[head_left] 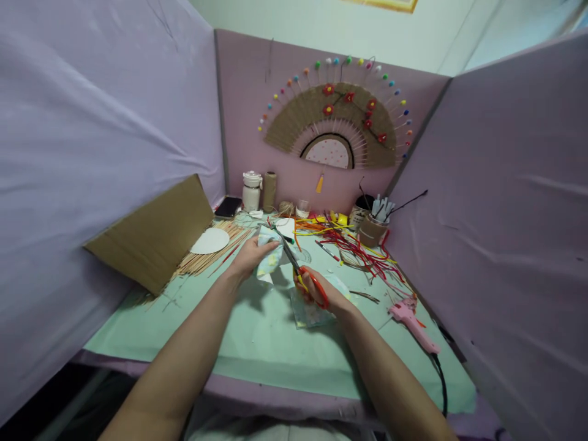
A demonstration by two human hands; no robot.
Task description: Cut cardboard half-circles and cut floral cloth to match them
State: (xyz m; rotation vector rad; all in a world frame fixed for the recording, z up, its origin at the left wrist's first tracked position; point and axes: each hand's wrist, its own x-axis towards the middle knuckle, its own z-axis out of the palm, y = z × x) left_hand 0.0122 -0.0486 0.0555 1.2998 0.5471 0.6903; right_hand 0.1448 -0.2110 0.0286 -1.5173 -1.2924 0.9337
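Note:
My left hand (pixel 254 254) pinches a piece of patterned fabric (pixel 268 260), pale blue with yellow marks, and holds it up above the table. In my right hand (pixel 321 291) are scissors (pixel 316 288) with orange and yellow handles, my fingers wrapped round the loops. Their blades point up and to the left, at the right edge of the fabric. I cannot make out whether the blades are closed on it. Under my right hand, another patterned piece (pixel 307 312) lies on the green tablecloth (pixel 257 343), partly hidden.
A cardboard sheet (pixel 156 236) leans at the left, near a white oval (pixel 210 241) and thin sticks (pixel 195 263). A pink glue gun (pixel 416 324) with a black cord lies at the right. Red and yellow pipe cleaners (pixel 362 263) spread behind. A decorated cardboard fan (pixel 340 116) hangs on the back panel.

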